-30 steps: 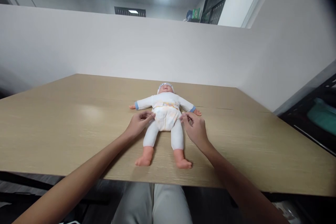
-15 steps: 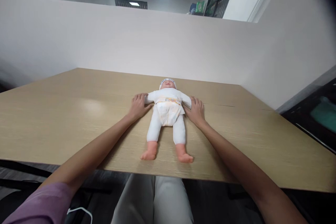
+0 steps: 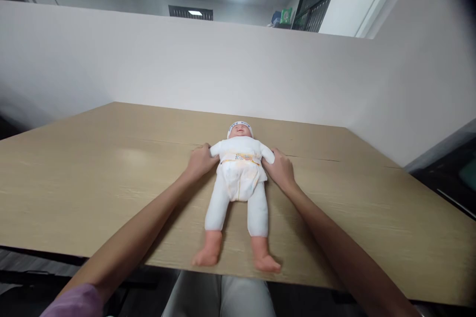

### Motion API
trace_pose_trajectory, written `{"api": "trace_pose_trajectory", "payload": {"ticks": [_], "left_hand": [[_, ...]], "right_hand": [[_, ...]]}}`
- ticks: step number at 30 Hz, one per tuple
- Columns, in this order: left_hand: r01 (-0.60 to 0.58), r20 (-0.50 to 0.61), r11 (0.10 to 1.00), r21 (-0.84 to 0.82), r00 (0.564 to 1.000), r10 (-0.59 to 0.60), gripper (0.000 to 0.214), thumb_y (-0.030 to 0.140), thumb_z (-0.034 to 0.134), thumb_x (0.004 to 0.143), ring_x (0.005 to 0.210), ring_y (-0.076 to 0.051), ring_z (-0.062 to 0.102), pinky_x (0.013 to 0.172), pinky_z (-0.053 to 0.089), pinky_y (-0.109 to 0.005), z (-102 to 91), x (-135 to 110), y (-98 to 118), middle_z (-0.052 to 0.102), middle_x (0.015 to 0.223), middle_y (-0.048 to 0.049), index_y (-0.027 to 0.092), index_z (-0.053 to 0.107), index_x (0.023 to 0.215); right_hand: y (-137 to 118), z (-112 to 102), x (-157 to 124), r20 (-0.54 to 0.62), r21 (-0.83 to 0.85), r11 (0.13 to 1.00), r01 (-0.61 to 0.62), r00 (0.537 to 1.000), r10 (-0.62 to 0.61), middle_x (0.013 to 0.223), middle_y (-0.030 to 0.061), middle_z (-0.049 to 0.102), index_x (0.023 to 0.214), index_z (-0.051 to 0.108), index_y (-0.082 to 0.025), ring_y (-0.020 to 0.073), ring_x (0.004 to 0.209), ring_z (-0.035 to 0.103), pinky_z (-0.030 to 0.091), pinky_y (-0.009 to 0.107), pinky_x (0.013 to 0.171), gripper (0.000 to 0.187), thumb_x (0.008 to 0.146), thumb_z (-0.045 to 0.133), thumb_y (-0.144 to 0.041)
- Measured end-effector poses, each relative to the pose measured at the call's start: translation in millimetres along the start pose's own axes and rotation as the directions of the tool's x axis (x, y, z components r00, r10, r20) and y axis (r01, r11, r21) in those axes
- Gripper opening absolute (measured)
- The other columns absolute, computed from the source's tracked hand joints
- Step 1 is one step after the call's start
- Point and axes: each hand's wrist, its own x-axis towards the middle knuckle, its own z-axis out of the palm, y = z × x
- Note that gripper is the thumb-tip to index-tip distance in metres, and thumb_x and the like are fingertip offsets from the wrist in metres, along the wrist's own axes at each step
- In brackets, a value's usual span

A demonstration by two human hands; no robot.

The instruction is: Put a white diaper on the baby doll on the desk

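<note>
A baby doll lies on its back on the wooden table, head toward the wall and feet at the near edge. It has a white cloth body, a white headband with dark lettering, and pinkish feet. Around its hips is a white diaper with an orange-trimmed, patterned waistband. My left hand is closed around the doll's arm on the left side. On the other side, my right hand grips the other arm, thumb toward the diaper. Both doll hands are hidden in my grip.
A pale wall rises behind the table, with ceiling lights above it. At far right, a dark framed panel stands beside the table. My legs are under the near edge. A seam runs across the tabletop.
The doll has slid toward me, its feet now close to the table's near edge. Both hands came along, and their fingers have curled further around its arms. The view has also shifted slightly.
</note>
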Motion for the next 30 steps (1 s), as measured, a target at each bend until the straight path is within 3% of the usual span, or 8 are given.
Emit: {"api": "trace_pose_trajectory", "payload": {"ticks": [4, 8, 13, 17, 20, 24, 27, 30], "left_hand": [[0.052, 0.112, 0.987, -0.149, 0.993, -0.035, 0.046, 0.064, 0.07, 0.08, 0.079, -0.033, 0.069, 0.066, 0.039, -0.034, -45.7, -49.7, 17.0, 0.075, 0.093, -0.0116, 0.022, 0.058, 0.094], [0.05, 0.052, 0.915, -0.401, 0.998, -0.032, 0.04, 0.059, 0.074, 0.079, 0.082, -0.034, 0.067, 0.065, 0.036, -0.033, -73.4, -150.4, 38.8, 0.072, 0.09, -0.0078, 0.027, 0.052, 0.089], [0.113, 0.158, 0.844, -0.525, 0.987, -0.034, 0.036, 0.048, 0.07, 0.079, 0.089, -0.035, 0.068, 0.074, 0.047, -0.041, -58.0, -297.7, 58.1, 0.072, 0.098, -0.0073, 0.03, 0.05, 0.103], [0.163, 0.259, 0.861, -0.482, 0.965, -0.037, 0.054, 0.041, 0.075, 0.066, 0.098, -0.043, 0.07, 0.075, 0.052, -0.051, -40.2, -376.9, 49.4, 0.073, 0.1, -0.0081, 0.04, 0.06, 0.118], [0.142, 0.293, 0.882, -0.448, 0.956, -0.005, 0.063, 0.045, 0.083, 0.056, 0.099, -0.049, 0.07, 0.068, 0.05, -0.054, -36.8, -392.0, 37.4, 0.074, 0.089, -0.0075, 0.05, 0.069, 0.117], [0.117, 0.313, 0.912, -0.394, 0.95, 0.014, 0.052, 0.055, 0.082, 0.06, 0.097, -0.045, 0.072, 0.072, 0.053, -0.054, -35.6, -378.8, 29.1, 0.076, 0.084, -0.0055, 0.047, 0.075, 0.111], [0.109, 0.332, 0.929, -0.354, 0.943, 0.016, 0.053, 0.06, 0.077, 0.072, 0.091, -0.036, 0.074, 0.08, 0.056, -0.051, -32.5, -373.9, 28.7, 0.076, 0.088, -0.0056, 0.037, 0.073, 0.119], [0.098, 0.342, 0.94, -0.326, 0.939, 0.021, 0.05, 0.062, 0.072, 0.079, 0.094, -0.034, 0.075, 0.081, 0.057, -0.05, -31.1, -382.9, 26.2, 0.077, 0.099, -0.0068, 0.034, 0.072, 0.121]], "right_hand": [[-11.7, -39.7, -23.3, 0.058, 0.171, 0.98, -0.099, 0.994, 0.09, 0.109, 0.0114, 0.079, 0.112, 0.073, -0.021, 0.029, 0.093, 0.07, 0.046, 0.034, 0.076, 0.03, 0.087, 0.064, -0.035], [-7.9, -91.1, -65.9, 0.15, 0.397, 0.911, -0.11, 0.987, 0.054, 0.113, 0.0069, 0.079, 0.118, 0.072, -0.024, 0.0283, 0.097, 0.071, 0.05, 0.035, 0.081, 0.041, 0.08, 0.067, -0.038], [-15.3, -138.8, -140.1, 0.222, 0.486, 0.868, -0.105, 0.975, -0.006, 0.114, 0.0062, 0.079, 0.116, 0.073, -0.025, 0.0298, 0.103, 0.071, 0.053, 0.038, 0.087, 0.04, 0.077, 0.069, -0.032], [-27.8, -160.0, -200.6, 0.275, 0.531, 0.843, -0.086, 0.959, -0.076, 0.119, 0.0077, 0.078, 0.117, 0.076, -0.025, 0.03, 0.109, 0.071, 0.054, 0.039, 0.092, 0.037, 0.08, 0.069, -0.028], [-37.9, -170.9, -235.3, 0.348, 0.561, 0.828, -0.02, 0.913, -0.213, 0.121, 0.0063, 0.077, 0.12, 0.076, -0.029, 0.0291, 0.113, 0.07, 0.053, 0.041, 0.097, 0.038, 0.084, 0.067, -0.025], [-52.9, -167.1, -268.9, 0.449, 0.587, 0.81, 0.01, 0.828, -0.336, 0.121, 0.0037, 0.077, 0.123, 0.076, -0.034, 0.0292, 0.113, 0.068, 0.051, 0.041, 0.101, 0.043, 0.083, 0.07, -0.023], [-54.4, -139.3, -292.8, 0.532, 0.596, 0.802, -0.044, 0.77, -0.353, 0.119, 0.0018, 0.078, 0.125, 0.076, -0.034, 0.0282, 0.11, 0.069, 0.052, 0.039, 0.099, 0.049, 0.079, 0.069, -0.019], [-41.2, -102.9, -316.5, 0.68, 0.533, 0.838, -0.118, 0.649, -0.341, 0.134, 0.0039, 0.074, 0.135, 0.073, -0.032, 0.0292, 0.124, 0.065, 0.047, 0.041, 0.11, 0.05, 0.086, 0.067, -0.027]]}}
